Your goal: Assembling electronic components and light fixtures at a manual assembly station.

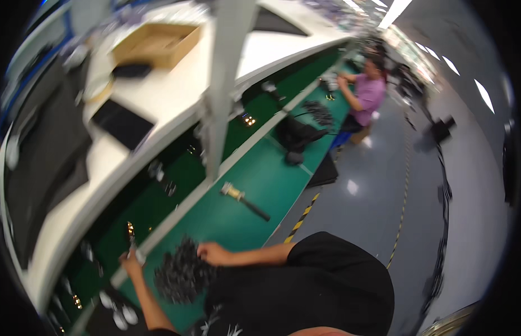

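Note:
Stretched over the dark green belt, my left hand (129,262) has its fingers closed round a small silver device with a row of glowing gold spots (131,231). Blur hides its finer detail. My right hand (212,253) is at the upper right edge of a heap of small dark grey pieces (181,274) on the green bench (215,224). Its fingers are curled, and what they hold, if anything, is hidden. Farther along the bench lies a hammer-like tool (245,200) with a black handle and a pale gold head.
More small devices (162,176) lie on the belt. A grey post (221,84) rises beside it. The white shelf holds a cardboard tray (157,45) and a black tablet-like slab (123,123). A black bag (297,137) sits farther along the bench, before a seated person in purple (370,92).

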`<control>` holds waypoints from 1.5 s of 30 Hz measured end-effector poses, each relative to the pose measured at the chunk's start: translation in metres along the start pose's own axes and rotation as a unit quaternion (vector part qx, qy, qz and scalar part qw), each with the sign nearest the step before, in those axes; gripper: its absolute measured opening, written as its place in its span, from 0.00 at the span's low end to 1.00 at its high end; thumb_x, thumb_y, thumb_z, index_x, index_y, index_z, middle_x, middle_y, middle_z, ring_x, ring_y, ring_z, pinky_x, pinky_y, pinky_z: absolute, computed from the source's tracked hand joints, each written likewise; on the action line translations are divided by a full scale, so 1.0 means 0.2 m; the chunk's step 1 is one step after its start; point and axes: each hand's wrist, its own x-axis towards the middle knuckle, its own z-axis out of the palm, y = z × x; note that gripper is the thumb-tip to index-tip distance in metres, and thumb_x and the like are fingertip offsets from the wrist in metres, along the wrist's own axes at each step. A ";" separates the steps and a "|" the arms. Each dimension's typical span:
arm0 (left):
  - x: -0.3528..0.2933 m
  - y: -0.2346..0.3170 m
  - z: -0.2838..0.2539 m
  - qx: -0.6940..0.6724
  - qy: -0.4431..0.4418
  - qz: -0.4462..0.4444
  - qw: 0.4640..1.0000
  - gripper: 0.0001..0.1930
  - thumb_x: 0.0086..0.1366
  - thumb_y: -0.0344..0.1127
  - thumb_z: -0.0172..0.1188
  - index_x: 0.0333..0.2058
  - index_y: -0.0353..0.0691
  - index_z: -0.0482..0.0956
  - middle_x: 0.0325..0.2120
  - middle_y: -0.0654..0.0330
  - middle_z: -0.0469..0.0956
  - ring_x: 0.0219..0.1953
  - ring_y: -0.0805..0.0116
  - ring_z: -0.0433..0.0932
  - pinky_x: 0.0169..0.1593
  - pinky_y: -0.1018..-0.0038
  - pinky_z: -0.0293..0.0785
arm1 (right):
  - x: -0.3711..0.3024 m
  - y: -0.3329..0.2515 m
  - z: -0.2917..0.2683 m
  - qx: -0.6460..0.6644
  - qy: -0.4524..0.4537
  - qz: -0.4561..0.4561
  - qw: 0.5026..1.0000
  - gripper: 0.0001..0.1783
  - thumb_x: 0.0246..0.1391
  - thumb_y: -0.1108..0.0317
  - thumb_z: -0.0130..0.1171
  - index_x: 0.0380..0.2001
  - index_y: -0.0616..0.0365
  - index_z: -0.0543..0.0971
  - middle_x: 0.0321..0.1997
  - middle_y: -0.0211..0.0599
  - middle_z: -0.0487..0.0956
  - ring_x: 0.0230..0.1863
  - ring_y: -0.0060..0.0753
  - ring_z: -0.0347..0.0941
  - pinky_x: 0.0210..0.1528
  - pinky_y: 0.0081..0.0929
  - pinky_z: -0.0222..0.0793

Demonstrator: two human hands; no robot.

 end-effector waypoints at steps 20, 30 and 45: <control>-1.36 0.41 -0.24 -0.578 -0.339 -0.063 0.740 0.25 0.65 0.50 0.48 0.49 0.32 0.69 0.36 0.49 0.77 0.27 0.61 0.78 0.21 0.76 0.73 | -0.30 -0.98 -0.37 0.318 -0.180 0.106 0.925 0.14 0.54 0.81 0.54 0.45 0.67 0.75 0.33 0.34 0.73 0.34 0.25 0.67 0.40 0.20 0.65; -1.38 0.46 -0.18 -0.452 -0.222 0.114 0.856 0.24 0.69 0.53 0.49 0.47 0.34 0.71 0.34 0.55 0.76 0.30 0.70 0.75 0.33 0.78 0.73 | -0.37 -1.03 -0.33 0.333 -0.224 0.136 0.906 0.11 0.52 0.82 0.58 0.40 0.66 0.75 0.31 0.36 0.75 0.31 0.25 0.69 0.37 0.18 0.67; -1.43 0.53 -0.26 -0.375 -0.206 0.097 0.898 0.18 0.70 0.47 0.49 0.44 0.37 0.74 0.31 0.60 0.75 0.31 0.74 0.71 0.36 0.80 0.69 | -0.37 -1.02 -0.30 0.266 -0.226 0.098 0.932 0.08 0.48 0.81 0.63 0.34 0.65 0.77 0.30 0.32 0.74 0.29 0.20 0.69 0.33 0.14 0.68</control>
